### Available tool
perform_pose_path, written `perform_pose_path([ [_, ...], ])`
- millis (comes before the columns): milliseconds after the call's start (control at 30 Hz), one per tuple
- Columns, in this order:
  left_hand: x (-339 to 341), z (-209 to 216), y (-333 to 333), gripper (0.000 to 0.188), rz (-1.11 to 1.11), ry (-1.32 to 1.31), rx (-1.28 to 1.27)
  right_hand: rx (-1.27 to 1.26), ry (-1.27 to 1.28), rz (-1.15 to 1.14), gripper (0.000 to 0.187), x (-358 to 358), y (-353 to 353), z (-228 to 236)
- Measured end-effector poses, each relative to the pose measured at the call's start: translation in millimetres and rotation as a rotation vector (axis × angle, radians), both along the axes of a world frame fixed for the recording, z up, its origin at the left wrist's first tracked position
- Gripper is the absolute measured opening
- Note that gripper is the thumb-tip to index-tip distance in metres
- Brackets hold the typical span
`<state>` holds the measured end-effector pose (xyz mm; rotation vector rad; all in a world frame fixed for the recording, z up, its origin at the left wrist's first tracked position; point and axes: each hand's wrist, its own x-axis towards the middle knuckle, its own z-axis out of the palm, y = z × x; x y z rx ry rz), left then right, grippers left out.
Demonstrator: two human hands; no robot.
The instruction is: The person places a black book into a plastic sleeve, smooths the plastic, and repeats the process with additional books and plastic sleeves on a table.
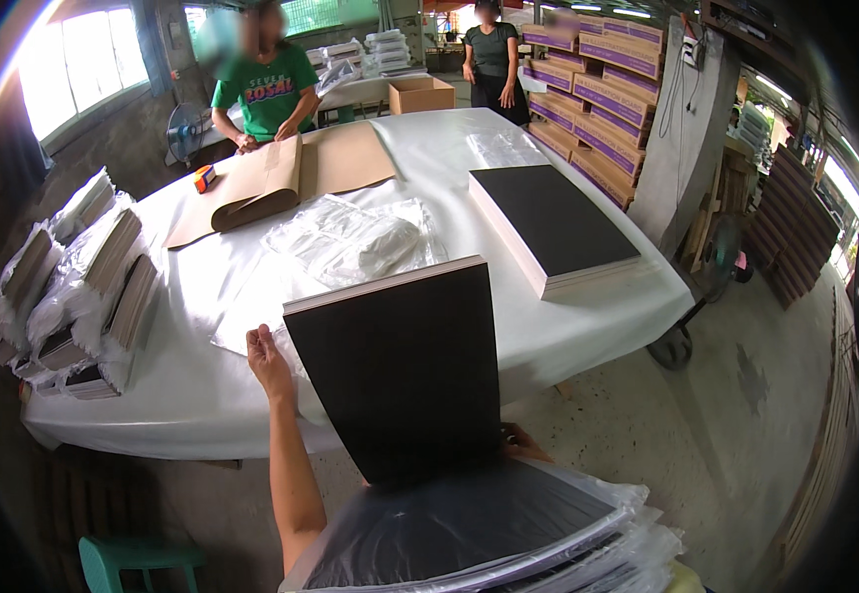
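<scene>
A thick stack of black boards [400, 376] with pale edges stands upright in front of me, tilted slightly. At its lower right edge my right hand [523, 442] grips it, mostly hidden behind the stack. My left hand [269, 364] is raised at its left side, apart from it, with fingers pinched closed. Clear plastic [237, 331] lies right by those fingers; whether they hold its edge is unclear. Below the boards, close to my body, rests a plastic-wrapped pile of black boards [459, 524]. Crumpled clear plastic bags [360, 242] lie beyond the upright stack.
Another black board stack [558, 222] lies on the white-covered table [469, 371]. Wrapped bundles [83, 287] are piled at the left. Across the table a person in green [271, 89] handles brown paper [350, 163]; another person [491, 59] stands behind. A green stool [138, 558] is lower left.
</scene>
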<state>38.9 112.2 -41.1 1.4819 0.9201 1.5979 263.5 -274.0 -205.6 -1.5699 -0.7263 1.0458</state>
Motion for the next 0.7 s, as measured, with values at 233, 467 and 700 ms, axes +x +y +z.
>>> perform_pose_path([
  [233, 3, 4, -5, 0.033, -0.036, -0.09, -0.037, 0.015, 0.015, -0.022, 0.06, 2, -2, -13],
  [467, 1, -2, 1, 0.033, -0.082, -0.146, -0.09, -0.011, -0.017, -0.048, 0.05, -5, 0, 9],
  [700, 0, -1, -1, 0.025, -0.136, -0.178, -0.054, -0.011, 0.008, -0.047, 0.048, -7, -2, 13],
])
